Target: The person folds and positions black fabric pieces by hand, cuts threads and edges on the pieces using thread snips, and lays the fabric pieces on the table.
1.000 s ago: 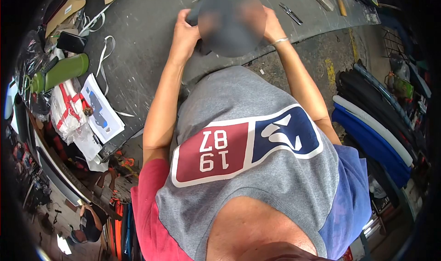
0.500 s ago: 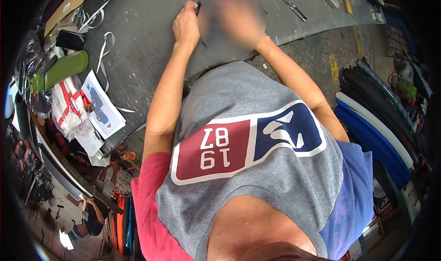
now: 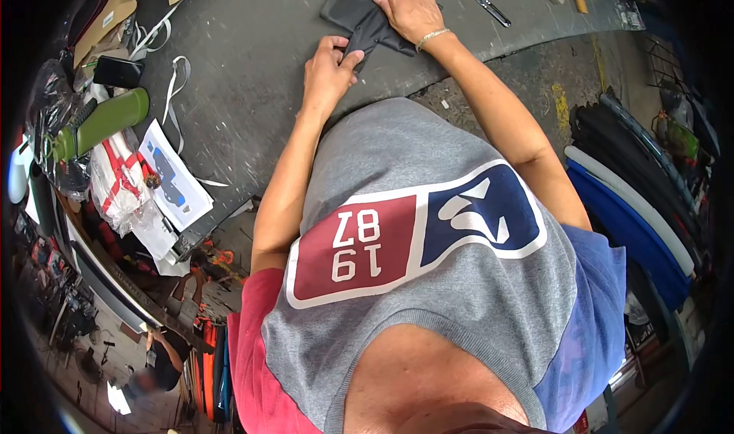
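Note:
A piece of black fabric [image 3: 348,6] lies creased at the far side of the dark worktable [image 3: 237,44]. My left hand [image 3: 329,73] is closed at its near corner, with thumb and fingers pinching the cloth. My right hand [image 3: 409,12] rests flat on the fabric's right part, fingers spread, a bracelet on the wrist. To the right of that hand, thread snips [image 3: 490,8] lie on the table.
On the left are a phone [image 3: 118,71], a green bottle [image 3: 103,122], a printed sheet [image 3: 174,176] and white straps [image 3: 174,98]. Fabric rolls [image 3: 631,212] stand at the right, beyond the table edge. Another person [image 3: 157,369] is at the lower left.
My left hand has moved nearer to me and slightly right. My right hand now shows flat on the fabric; a blur covered that area before.

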Demonstrator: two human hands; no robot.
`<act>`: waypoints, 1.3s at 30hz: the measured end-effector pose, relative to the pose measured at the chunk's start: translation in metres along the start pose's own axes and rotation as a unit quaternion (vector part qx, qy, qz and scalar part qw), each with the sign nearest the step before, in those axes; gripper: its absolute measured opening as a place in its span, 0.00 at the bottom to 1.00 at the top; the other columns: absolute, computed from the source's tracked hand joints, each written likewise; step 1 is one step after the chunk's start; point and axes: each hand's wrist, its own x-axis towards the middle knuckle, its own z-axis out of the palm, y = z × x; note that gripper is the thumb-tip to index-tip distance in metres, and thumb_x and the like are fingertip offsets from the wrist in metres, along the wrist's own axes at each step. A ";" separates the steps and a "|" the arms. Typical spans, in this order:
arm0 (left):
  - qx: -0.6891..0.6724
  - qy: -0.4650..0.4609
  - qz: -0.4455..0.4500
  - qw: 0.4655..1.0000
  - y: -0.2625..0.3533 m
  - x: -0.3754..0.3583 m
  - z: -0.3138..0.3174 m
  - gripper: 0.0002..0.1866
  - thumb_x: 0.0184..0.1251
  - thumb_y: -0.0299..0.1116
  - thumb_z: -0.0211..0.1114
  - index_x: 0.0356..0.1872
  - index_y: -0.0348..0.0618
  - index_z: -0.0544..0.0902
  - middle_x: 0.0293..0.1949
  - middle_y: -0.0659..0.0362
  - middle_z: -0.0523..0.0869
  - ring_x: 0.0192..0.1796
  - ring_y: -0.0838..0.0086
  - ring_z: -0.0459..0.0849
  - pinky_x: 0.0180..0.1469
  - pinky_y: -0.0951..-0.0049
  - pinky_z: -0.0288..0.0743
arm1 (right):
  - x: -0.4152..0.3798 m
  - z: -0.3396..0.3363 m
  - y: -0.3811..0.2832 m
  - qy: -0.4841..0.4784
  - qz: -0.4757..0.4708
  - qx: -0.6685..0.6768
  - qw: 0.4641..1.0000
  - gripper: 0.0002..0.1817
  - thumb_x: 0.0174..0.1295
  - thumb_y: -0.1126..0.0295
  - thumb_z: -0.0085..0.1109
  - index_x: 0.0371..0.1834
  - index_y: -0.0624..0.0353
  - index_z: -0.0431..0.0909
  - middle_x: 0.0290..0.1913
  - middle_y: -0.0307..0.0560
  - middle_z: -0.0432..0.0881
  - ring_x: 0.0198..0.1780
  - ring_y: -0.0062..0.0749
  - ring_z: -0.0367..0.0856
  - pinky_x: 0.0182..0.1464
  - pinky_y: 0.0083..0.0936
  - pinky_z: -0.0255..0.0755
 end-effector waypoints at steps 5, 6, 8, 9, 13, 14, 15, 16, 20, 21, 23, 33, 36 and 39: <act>-0.081 -0.021 -0.021 0.996 -0.007 0.005 -0.004 0.29 0.62 0.35 0.80 0.59 0.31 0.77 0.33 0.53 0.88 0.25 0.77 0.86 0.29 0.74 0.80 | 0.022 -0.005 0.004 -0.001 -0.016 -0.061 0.998 0.28 0.76 0.56 0.50 0.77 0.54 0.69 0.80 0.57 0.63 0.83 0.58 0.54 0.81 0.60 0.46; -0.087 -0.019 -0.021 0.996 -0.008 0.008 -0.004 0.30 0.61 0.34 0.80 0.60 0.31 0.76 0.33 0.53 0.88 0.25 0.77 0.86 0.28 0.75 0.80 | 0.027 -0.012 -0.003 -0.001 -0.013 -0.076 0.997 0.29 0.75 0.57 0.51 0.76 0.55 0.69 0.80 0.57 0.63 0.83 0.58 0.54 0.82 0.59 0.46; -0.110 0.002 -0.012 0.994 -0.011 0.014 0.000 0.32 0.59 0.34 0.82 0.60 0.30 0.76 0.32 0.53 0.87 0.25 0.77 0.86 0.26 0.76 0.80 | 0.024 -0.023 -0.034 0.036 -0.015 -0.033 0.999 0.31 0.72 0.59 0.56 0.76 0.58 0.68 0.79 0.60 0.64 0.82 0.53 0.58 0.81 0.53 0.52; -0.121 0.011 -0.009 0.993 -0.011 0.016 0.001 0.33 0.58 0.33 0.83 0.60 0.29 0.76 0.32 0.54 0.87 0.24 0.77 0.86 0.26 0.76 0.79 | 0.019 -0.013 -0.040 0.024 -0.027 0.009 0.999 0.32 0.76 0.54 0.51 0.79 0.56 0.65 0.81 0.53 0.63 0.82 0.52 0.57 0.80 0.55 0.51; -0.036 -0.003 0.015 0.999 -0.007 0.016 0.003 0.35 0.55 0.35 0.85 0.59 0.30 0.76 0.28 0.57 0.85 0.22 0.77 0.85 0.24 0.75 0.78 | -0.014 0.003 -0.037 -0.026 -0.036 -0.020 0.999 0.33 0.79 0.48 0.45 0.81 0.55 0.63 0.82 0.46 0.63 0.83 0.50 0.55 0.80 0.59 0.50; -0.030 -0.015 0.010 0.999 -0.006 0.018 0.002 0.35 0.56 0.37 0.84 0.59 0.30 0.76 0.27 0.57 0.85 0.23 0.77 0.85 0.24 0.75 0.77 | -0.016 -0.001 -0.032 -0.024 -0.047 -0.052 0.997 0.33 0.79 0.48 0.45 0.81 0.55 0.63 0.82 0.46 0.62 0.83 0.50 0.55 0.80 0.59 0.50; -0.024 -0.025 0.004 0.999 -0.002 0.018 0.000 0.36 0.57 0.39 0.84 0.60 0.30 0.75 0.25 0.58 0.85 0.23 0.78 0.84 0.24 0.76 0.77 | -0.013 -0.008 -0.030 -0.029 -0.042 -0.049 0.998 0.33 0.80 0.48 0.44 0.81 0.53 0.62 0.83 0.45 0.61 0.83 0.49 0.55 0.81 0.58 0.49; -0.015 -0.041 -0.003 0.999 0.002 0.015 -0.003 0.36 0.58 0.42 0.83 0.60 0.30 0.75 0.24 0.59 0.84 0.24 0.78 0.84 0.24 0.76 0.77 | -0.016 -0.005 -0.028 -0.028 -0.055 -0.039 0.997 0.33 0.80 0.48 0.44 0.81 0.53 0.62 0.83 0.45 0.61 0.83 0.49 0.55 0.81 0.58 0.48; -0.102 0.062 0.004 0.993 0.007 0.037 -0.015 0.38 0.63 0.45 0.80 0.64 0.29 0.73 0.30 0.53 0.88 0.26 0.76 0.87 0.27 0.77 0.80 | -0.009 -0.006 -0.010 -0.023 -0.091 -0.035 0.995 0.32 0.81 0.49 0.43 0.82 0.52 0.61 0.84 0.44 0.59 0.84 0.46 0.54 0.82 0.57 0.47; -0.076 0.059 0.016 0.995 0.014 0.039 -0.019 0.34 0.66 0.45 0.77 0.63 0.28 0.75 0.35 0.52 0.90 0.27 0.75 0.88 0.29 0.77 0.81 | -0.010 -0.006 -0.011 -0.027 -0.097 -0.034 0.994 0.32 0.81 0.49 0.43 0.82 0.52 0.61 0.84 0.44 0.59 0.84 0.46 0.53 0.82 0.56 0.46; -0.055 0.047 0.054 0.996 0.004 0.055 -0.016 0.28 0.69 0.44 0.74 0.59 0.31 0.79 0.35 0.53 0.91 0.27 0.76 0.88 0.30 0.76 0.82 | -0.009 -0.007 -0.012 -0.033 -0.105 -0.040 0.993 0.32 0.81 0.49 0.42 0.82 0.52 0.61 0.84 0.43 0.59 0.85 0.45 0.52 0.82 0.55 0.46; 0.144 0.012 0.110 0.983 0.012 0.099 -0.027 0.14 0.76 0.38 0.65 0.48 0.36 0.85 0.34 0.54 0.92 0.30 0.73 0.89 0.39 0.72 0.84 | -0.008 -0.016 -0.010 -0.058 -0.123 -0.041 0.990 0.41 0.74 0.36 0.48 0.82 0.51 0.61 0.83 0.42 0.60 0.85 0.44 0.52 0.83 0.54 0.44; 0.072 -0.043 0.085 0.993 0.018 0.094 -0.032 0.15 0.77 0.37 0.65 0.50 0.32 0.82 0.35 0.52 0.91 0.33 0.72 0.90 0.41 0.71 0.85 | -0.010 -0.026 -0.009 -0.049 -0.054 0.126 0.989 0.40 0.73 0.41 0.56 0.81 0.53 0.63 0.79 0.44 0.68 0.81 0.41 0.61 0.81 0.45 0.53; -0.105 -0.110 0.024 0.988 0.008 0.071 -0.019 0.14 0.78 0.33 0.62 0.51 0.29 0.78 0.37 0.48 0.90 0.34 0.69 0.90 0.41 0.70 0.86 | -0.025 -0.065 -0.001 -0.002 0.136 0.431 0.892 0.31 0.72 0.55 0.66 0.72 0.59 0.73 0.64 0.45 0.85 0.65 0.32 0.81 0.68 0.28 0.72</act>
